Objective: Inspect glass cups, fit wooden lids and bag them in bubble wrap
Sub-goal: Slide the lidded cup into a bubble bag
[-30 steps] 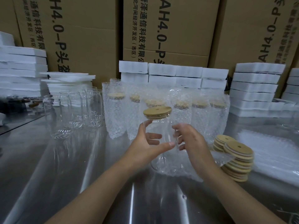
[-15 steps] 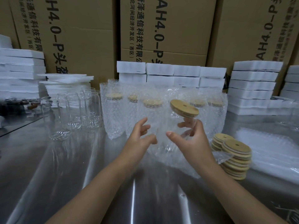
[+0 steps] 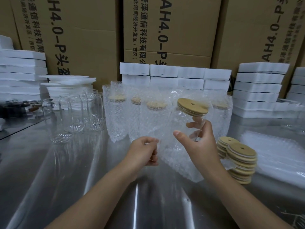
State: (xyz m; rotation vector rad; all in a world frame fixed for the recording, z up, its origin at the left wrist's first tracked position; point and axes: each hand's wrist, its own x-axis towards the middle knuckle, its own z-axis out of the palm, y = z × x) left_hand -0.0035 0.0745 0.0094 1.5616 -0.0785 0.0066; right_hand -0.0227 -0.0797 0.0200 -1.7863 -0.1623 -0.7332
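Note:
My right hand [image 3: 197, 142] grips a clear glass cup [image 3: 182, 123] capped with a round wooden lid [image 3: 192, 106]; the cup is tilted, lid up and to the right. My left hand [image 3: 145, 151] pinches the edge of a bubble wrap bag [image 3: 178, 162] that lies below and around the cup's lower end. Behind stand several bagged, lidded cups [image 3: 118, 113] in a row. Several bare glass cups [image 3: 57, 119] stand at the left. A stack of wooden lids [image 3: 239, 159] sits to the right of my right hand.
The work surface is a shiny steel table [image 3: 66, 187]. A pile of flat bubble wrap bags [image 3: 277, 154] lies at the right. White foam blocks [image 3: 259, 90] are stacked along the back and left, with large cardboard boxes [image 3: 165, 30] behind them.
The lidded cup passed from my left hand to my right and tilted to the right. My left hand dropped and took hold of the bubble wrap bag's edge.

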